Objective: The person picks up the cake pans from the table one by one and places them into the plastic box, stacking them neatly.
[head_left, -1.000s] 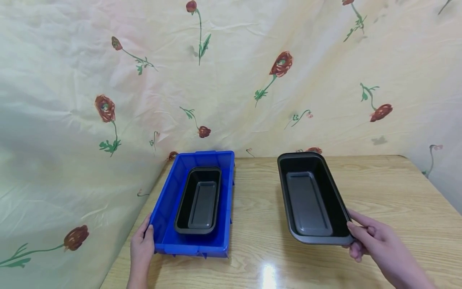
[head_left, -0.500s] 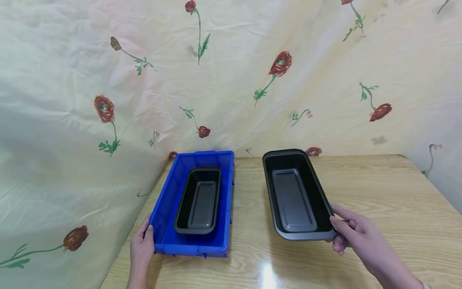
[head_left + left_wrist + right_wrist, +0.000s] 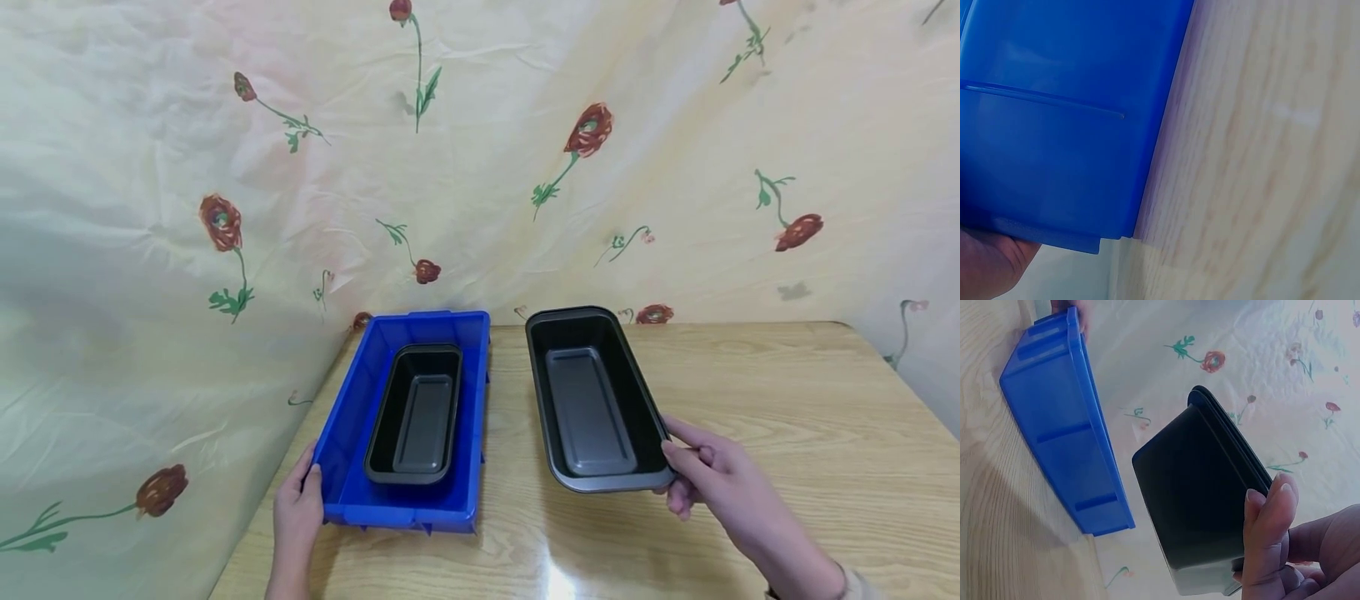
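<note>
My right hand (image 3: 708,471) pinches the near right corner of a dark loaf pan (image 3: 588,408), thumb on the rim and fingers beneath. The pan is raised above the table, tilted so its inside faces me; in the right wrist view its outer wall (image 3: 1191,487) shows. To its left stands a blue plastic bin (image 3: 405,518), with a second dark loaf pan (image 3: 426,425) lying in it. My left hand (image 3: 298,504) grips the bin's left rim near the front corner. In the left wrist view the bin's wall hides most of that hand's fingers.
A light wood-grain table (image 3: 765,392) lies under everything, with room to the right of the held pan. Flower-printed cloth (image 3: 480,150) hangs behind the table and along its left side. A gap of bare table separates the bin from the held pan.
My right hand has carried the loaf pan leftward, nearer to the bin, and slightly up. The left hand, the bin and the pan inside it stay in place.
</note>
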A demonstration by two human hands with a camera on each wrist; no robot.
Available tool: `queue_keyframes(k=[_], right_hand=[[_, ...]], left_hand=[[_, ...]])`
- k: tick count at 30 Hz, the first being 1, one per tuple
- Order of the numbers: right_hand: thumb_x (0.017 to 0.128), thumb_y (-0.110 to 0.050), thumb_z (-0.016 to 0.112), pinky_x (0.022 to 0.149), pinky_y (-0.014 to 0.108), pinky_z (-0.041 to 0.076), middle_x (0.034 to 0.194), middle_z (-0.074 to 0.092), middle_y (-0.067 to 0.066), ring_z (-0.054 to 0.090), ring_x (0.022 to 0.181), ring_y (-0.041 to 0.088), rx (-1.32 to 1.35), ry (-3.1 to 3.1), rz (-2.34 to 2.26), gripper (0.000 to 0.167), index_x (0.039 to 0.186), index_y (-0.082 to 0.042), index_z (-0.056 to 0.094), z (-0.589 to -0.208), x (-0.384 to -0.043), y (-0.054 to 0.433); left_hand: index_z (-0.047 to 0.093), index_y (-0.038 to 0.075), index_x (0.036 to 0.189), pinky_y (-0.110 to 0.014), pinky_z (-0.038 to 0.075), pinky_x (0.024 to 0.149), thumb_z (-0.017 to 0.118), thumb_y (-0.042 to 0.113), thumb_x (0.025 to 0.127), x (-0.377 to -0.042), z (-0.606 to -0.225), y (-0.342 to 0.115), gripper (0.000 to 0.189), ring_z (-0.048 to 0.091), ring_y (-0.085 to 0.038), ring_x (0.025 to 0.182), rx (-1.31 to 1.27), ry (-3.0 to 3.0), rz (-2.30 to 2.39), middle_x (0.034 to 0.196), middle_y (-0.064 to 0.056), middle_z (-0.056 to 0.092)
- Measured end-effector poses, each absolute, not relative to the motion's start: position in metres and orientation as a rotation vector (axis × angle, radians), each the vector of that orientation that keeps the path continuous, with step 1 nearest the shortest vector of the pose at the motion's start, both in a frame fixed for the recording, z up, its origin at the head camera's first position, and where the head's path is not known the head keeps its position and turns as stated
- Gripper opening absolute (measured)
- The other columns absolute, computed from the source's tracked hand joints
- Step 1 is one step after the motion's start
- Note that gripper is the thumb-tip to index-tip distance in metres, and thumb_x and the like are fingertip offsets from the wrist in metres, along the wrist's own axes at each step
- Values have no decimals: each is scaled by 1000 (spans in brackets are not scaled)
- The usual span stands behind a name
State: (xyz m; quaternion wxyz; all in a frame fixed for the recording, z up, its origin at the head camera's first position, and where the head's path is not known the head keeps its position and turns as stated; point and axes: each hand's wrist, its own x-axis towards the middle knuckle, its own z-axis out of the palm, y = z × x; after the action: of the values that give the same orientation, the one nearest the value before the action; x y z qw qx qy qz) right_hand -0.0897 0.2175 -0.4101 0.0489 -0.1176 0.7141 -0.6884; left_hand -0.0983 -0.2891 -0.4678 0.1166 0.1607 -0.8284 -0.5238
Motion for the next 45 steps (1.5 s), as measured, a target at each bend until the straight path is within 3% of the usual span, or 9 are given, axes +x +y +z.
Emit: queue_keyframes(k=[30, 45], right_hand=[[110, -6, 46, 51, 27, 56, 76, 70, 13, 60, 53, 11, -343, 2083, -2065, 55, 153, 21, 23, -393, -110, 162], [108, -2, 46, 50, 24, 56, 77, 69, 22, 60, 52, 9, -400, 1992, -2080, 52, 152, 20, 28, -394, -123, 128]], left_hand=[[35, -3, 158, -60, 25, 121, 35, 11, 112, -98, -469, -288, 48, 26, -48, 150, 467, -2426, -1534, 162, -27, 30], [36, -3, 158, -59, 25, 121, 37, 10, 112, -99, -469, -289, 47, 26, -48, 149, 464, -2409, -1536, 162, -27, 31]])
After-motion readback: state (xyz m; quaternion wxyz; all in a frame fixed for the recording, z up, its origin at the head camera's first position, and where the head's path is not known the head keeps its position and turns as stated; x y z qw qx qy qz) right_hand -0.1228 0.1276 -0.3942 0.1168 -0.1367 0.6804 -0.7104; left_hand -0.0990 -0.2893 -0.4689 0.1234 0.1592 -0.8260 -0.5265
